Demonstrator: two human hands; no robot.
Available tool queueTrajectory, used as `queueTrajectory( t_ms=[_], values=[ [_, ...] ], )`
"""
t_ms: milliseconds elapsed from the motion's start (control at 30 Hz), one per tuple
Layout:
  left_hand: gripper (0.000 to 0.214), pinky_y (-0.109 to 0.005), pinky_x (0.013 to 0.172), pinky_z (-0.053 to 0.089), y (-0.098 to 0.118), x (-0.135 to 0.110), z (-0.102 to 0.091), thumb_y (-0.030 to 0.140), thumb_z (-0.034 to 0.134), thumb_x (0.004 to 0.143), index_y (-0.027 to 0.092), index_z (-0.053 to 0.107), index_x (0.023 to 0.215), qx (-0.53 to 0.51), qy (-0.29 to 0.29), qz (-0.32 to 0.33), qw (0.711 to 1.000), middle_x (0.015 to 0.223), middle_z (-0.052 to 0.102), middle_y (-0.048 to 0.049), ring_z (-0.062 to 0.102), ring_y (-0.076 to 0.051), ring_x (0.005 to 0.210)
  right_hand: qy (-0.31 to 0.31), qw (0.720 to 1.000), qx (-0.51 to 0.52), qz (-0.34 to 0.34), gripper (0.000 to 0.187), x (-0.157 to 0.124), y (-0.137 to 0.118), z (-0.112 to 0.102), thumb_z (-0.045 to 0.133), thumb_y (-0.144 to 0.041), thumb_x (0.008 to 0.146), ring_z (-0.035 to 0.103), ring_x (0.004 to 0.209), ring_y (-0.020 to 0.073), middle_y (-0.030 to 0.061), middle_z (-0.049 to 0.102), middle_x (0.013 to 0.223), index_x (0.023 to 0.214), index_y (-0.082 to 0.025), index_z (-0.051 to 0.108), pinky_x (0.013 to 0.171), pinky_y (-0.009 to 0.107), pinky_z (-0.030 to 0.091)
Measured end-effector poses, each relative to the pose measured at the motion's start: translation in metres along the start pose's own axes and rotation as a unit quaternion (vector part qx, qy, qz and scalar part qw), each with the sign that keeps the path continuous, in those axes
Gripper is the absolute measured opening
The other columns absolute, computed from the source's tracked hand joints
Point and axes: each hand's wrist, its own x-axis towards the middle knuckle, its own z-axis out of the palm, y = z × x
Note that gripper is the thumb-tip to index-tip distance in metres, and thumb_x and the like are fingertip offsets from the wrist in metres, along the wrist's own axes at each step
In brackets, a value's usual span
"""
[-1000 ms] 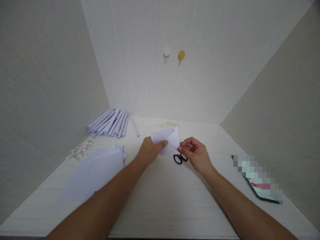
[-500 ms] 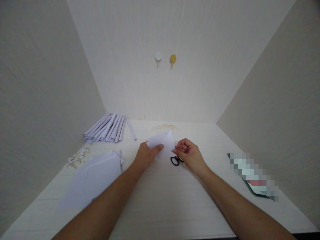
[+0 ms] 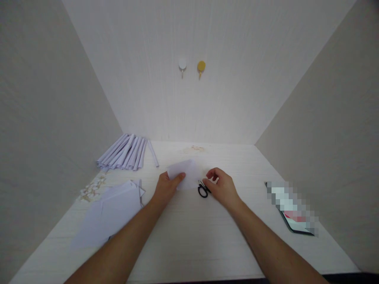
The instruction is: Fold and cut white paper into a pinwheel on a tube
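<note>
My left hand (image 3: 166,187) pinches a small folded white paper (image 3: 186,174) by its left edge, and the paper lies low over the white tabletop (image 3: 189,236). My right hand (image 3: 220,186) rests just right of the paper with its fingers curled. Its fingertips touch small black-handled scissors (image 3: 203,190) that lie on the table between my hands. Whether the fingers grip the scissors is unclear.
A bundle of rolled white paper sticks (image 3: 126,151) lies at the back left. Flat white sheets (image 3: 114,209) are stacked at the near left, beside small pale scraps (image 3: 90,190). A dark phone or tablet (image 3: 291,209) lies at the right. Two hooks (image 3: 191,66) hang on the back wall.
The paper, held up and tilted between both hands before, has come down flat onto the table. My right hand has let go of its corner and moved to the scissors.
</note>
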Motion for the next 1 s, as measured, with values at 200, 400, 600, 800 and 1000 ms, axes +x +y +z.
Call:
queueTrajectory(
  t_ms=[200,400,600,800,1000],
  values=[
    [0.037,-0.039,0.077,0.058,0.002,-0.001,0.0,0.04,0.079,0.068,0.011,0.076,0.091,0.007,0.017,0.016,1.0,0.091,0.08,-0.0146,0.075,-0.03,0.085,-0.081,0.985,-0.142,0.05,0.029,-0.006,-0.011,-0.018,0.082,-0.044,0.067,0.066,0.085,0.0293,0.0102,0.071,0.089,0.08,-0.021,0.068,0.066,0.035,0.045],
    [0.024,-0.042,0.085,0.056,0.016,-0.021,-0.003,0.028,0.081,0.065,0.013,0.074,0.082,0.026,0.066,0.044,0.996,0.092,0.079,-0.0164,0.073,-0.032,0.092,-0.171,0.953,-0.222,0.114,0.032,-0.016,-0.035,-0.025,0.082,-0.039,0.076,0.069,0.098,0.0346,0.0182,0.073,0.104,0.095,-0.015,0.072,0.077,0.042,0.053],
    [0.03,-0.043,0.093,0.054,0.038,-0.072,-0.012,0.03,0.079,0.069,0.012,0.074,0.092,-0.002,0.09,0.08,0.993,0.101,0.079,-0.0153,0.073,-0.031,0.099,-0.233,0.941,-0.205,0.136,0.033,-0.026,-0.058,-0.027,0.063,-0.033,0.097,0.065,0.108,0.0246,0.0102,0.062,0.129,0.127,-0.019,0.061,0.09,0.044,0.057],
    [0.036,-0.04,0.089,0.057,0.061,-0.12,-0.038,0.034,0.078,0.071,0.011,0.073,0.099,-0.074,0.096,0.107,0.987,0.104,0.079,-0.0148,0.074,-0.029,0.096,-0.258,0.948,-0.092,0.158,0.035,-0.032,-0.073,-0.037,0.064,-0.033,0.097,0.065,0.107,0.0256,0.0106,0.062,0.129,0.127,-0.017,0.061,0.089,0.045,0.057],
    [0.039,-0.04,0.089,0.058,0.104,-0.122,-0.053,0.031,0.079,0.072,0.012,0.072,0.106,-0.157,0.102,0.145,0.971,0.107,0.078,-0.0142,0.075,-0.028,0.095,-0.276,0.937,0.12,0.175,0.034,-0.037,-0.07,-0.048,0.063,-0.033,0.098,0.066,0.104,0.0243,0.0104,0.063,0.126,0.127,-0.017,0.06,0.087,0.044,0.058]
  ],
)
